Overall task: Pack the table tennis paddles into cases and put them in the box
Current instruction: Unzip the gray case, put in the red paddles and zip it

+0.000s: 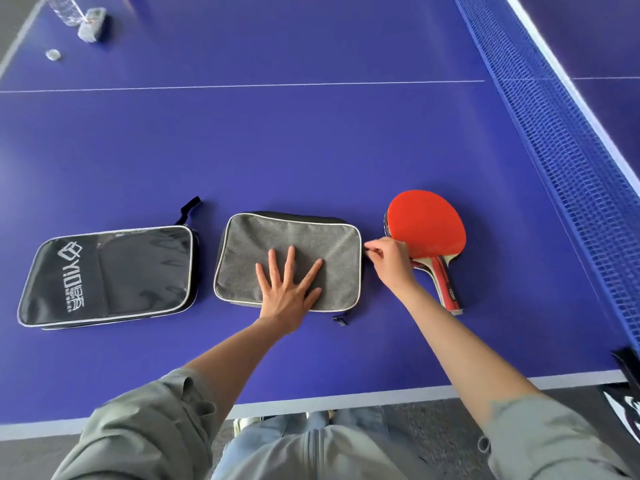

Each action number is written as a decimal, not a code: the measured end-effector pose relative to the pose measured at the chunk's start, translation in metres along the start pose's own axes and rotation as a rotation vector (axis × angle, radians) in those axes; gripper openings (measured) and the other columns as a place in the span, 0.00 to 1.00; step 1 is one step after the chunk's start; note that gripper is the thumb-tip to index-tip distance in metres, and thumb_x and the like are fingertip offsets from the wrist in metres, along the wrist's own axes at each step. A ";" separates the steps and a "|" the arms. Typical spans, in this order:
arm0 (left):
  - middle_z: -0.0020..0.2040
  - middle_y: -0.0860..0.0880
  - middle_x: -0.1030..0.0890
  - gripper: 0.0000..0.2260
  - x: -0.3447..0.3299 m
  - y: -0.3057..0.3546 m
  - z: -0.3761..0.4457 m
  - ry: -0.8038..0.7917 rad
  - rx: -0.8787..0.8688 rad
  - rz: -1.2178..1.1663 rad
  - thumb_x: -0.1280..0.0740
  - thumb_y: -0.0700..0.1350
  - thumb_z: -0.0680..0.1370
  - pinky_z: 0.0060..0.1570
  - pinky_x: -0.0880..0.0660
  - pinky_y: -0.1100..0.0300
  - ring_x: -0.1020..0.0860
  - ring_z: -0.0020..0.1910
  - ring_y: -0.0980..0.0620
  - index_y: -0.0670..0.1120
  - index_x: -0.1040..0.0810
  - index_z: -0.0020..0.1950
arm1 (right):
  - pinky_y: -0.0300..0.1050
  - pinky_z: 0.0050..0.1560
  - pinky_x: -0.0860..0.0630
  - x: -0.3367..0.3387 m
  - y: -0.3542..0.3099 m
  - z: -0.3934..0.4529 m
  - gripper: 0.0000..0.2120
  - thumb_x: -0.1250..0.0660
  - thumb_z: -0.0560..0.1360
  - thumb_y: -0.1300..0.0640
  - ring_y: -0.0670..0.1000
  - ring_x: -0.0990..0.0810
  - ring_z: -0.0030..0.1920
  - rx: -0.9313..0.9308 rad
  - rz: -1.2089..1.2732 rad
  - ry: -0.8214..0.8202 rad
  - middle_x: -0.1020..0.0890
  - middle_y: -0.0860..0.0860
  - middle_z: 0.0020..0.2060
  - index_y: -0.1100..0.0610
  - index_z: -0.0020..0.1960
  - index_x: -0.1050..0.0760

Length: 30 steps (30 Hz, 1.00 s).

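A grey fabric paddle case [311, 237] lies flat in the middle of the blue table. My left hand [289, 289] presses on it with fingers spread straight. My right hand [389, 263] pinches a small dark zipper pull at the case's right edge. Just right of that hand lie stacked paddles [429, 226], red rubber up, handles pointing toward me. A second case [107, 275], black with white lettering and a strap, lies to the left. No box is clearly visible.
The blue net [561, 140] runs along the right side. A net post clamp [91, 24] and a small round object [53, 54] sit at the far left. The table's white front edge [346, 398] is near my body. A dark bag [627, 393] shows at right.
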State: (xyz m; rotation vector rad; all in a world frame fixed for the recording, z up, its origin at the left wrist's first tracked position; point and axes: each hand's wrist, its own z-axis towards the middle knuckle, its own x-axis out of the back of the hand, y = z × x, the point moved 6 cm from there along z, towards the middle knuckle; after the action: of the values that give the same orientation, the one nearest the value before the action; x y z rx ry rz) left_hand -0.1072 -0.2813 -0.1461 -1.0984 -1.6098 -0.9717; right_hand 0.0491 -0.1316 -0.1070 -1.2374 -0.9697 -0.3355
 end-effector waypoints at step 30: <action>0.78 0.47 0.52 0.28 -0.001 0.009 0.014 0.113 0.017 -0.050 0.67 0.66 0.76 0.68 0.62 0.34 0.60 0.74 0.35 0.61 0.58 0.75 | 0.41 0.42 0.27 -0.020 0.005 -0.041 0.04 0.33 0.74 0.66 0.52 0.22 0.38 0.189 0.039 -0.134 0.21 0.54 0.38 0.61 0.42 0.21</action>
State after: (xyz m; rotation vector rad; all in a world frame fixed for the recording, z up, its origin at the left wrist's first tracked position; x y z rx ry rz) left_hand -0.1024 -0.2662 -0.1495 -0.9787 -1.5576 -1.0323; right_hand 0.0585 -0.1721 -0.1263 -1.1148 -1.0653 -0.1285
